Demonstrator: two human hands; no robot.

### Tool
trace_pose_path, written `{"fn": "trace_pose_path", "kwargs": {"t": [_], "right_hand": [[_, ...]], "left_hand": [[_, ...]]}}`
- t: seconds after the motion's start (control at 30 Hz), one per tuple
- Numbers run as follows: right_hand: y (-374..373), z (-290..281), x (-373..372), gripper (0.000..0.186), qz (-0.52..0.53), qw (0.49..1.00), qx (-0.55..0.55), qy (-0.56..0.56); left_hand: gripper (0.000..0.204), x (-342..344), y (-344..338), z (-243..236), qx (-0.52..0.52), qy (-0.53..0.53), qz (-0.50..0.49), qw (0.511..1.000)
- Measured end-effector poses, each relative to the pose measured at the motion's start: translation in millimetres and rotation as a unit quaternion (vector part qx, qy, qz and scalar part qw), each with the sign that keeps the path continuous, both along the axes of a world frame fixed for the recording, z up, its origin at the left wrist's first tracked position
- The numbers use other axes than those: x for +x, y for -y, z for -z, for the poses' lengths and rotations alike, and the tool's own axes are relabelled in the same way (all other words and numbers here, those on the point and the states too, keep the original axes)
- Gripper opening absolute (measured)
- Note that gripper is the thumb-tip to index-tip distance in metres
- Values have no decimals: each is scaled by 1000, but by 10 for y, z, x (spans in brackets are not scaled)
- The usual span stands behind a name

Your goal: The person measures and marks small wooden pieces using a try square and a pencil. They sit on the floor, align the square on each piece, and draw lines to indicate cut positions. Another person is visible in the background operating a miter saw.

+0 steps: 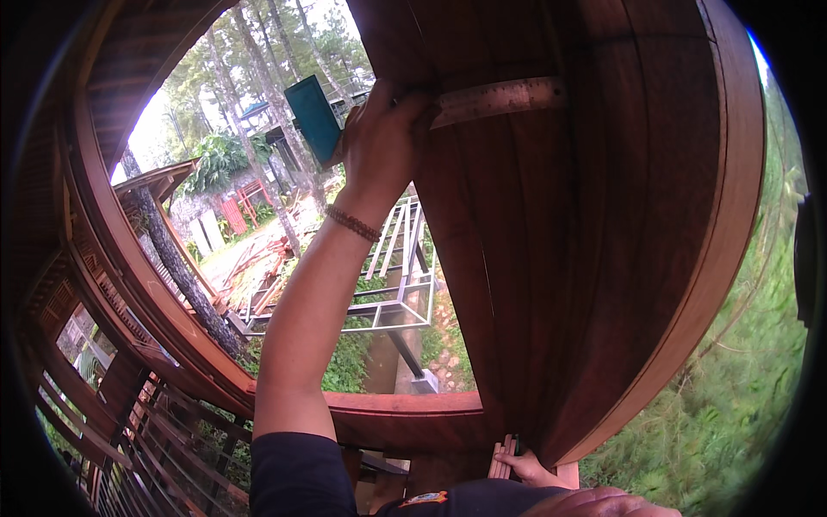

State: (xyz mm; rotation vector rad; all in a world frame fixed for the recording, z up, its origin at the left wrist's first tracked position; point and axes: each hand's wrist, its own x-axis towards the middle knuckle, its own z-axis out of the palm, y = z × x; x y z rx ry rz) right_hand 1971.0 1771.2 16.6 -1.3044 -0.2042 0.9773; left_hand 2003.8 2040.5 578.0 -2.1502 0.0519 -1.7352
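Raised to the dark wooden panel [551, 224], my left hand [383, 129] is closed around a try square. Its teal stock [314, 119] stands out past the panel's left edge. The steel blade [500, 99], marked along its edge, lies across the boards to the right of my fingers. My fingertips are in shadow, and the hand hides where stock and blade meet. Low down by the panel's bottom end, my right hand [527, 470] is closed on several thin wooden strips [501, 457]. A slim dark item beside those strips is too small to name.
A reddish wooden frame [405, 402] borders the opening beside the panel. Slatted railing [164, 431] stands at lower left. Through the opening are a metal frame [388, 314], piled lumber [258, 258] and tree trunks [233, 95]. Green foliage [732, 405] lies beyond the panel's curved right edge.
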Motion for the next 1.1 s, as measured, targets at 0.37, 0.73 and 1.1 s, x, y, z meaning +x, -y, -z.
{"fn": "trace_pose_path", "kwargs": {"t": [0.37,0.73,1.1], "right_hand": [[45,64,18,55,17,1000,17,-10],[225,-2,-106,55,14,999,29,-35],[411,6,-259,51,54,995,63,-47]], "left_hand": [[15,-23,38,1,-8,-9,0,1000],[16,-29,27,-5,-14,-12,-3,1000],[17,-79,78,-12,-51,-31,19,998]]}}
